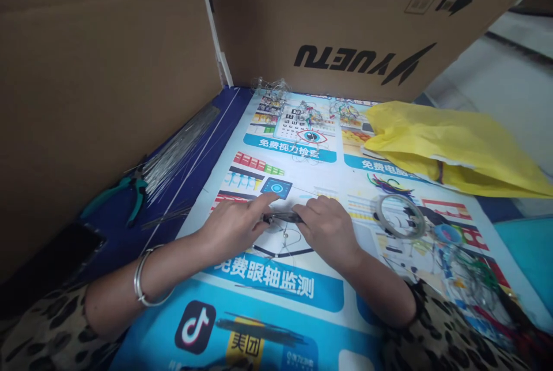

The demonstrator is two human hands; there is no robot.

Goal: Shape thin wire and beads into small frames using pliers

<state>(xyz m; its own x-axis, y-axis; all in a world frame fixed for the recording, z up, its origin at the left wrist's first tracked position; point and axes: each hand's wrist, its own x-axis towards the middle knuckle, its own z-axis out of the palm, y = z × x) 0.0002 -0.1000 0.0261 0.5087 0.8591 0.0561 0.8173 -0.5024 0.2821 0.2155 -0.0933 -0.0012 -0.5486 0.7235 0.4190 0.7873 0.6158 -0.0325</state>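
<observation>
Both hands, left hand (235, 224) and right hand (328, 227), pinch a dark tool (283, 218) over thin wire (285, 244); finished wire pieces (470, 279) lie right, uncut rods (177, 155) far left.

- The place looked like a makeshift craft or assembly workstation, not a fitted workshop.
- Large cardboard sheets (108, 60), one printed "YUETU", stood as walls at nine and twelve o'clock.
- The table (276, 302) was covered by a printed advertising poster with Chinese text and app logos.
- A bundle of thin metal wires (179, 149) and teal-handled pliers (129, 189) lay at ten o'clock.
- A wire coil (397, 215) and tangled coloured wire pieces (470, 279) sat at three o'clock, a yellow plastic bag (449, 146) at two.
</observation>
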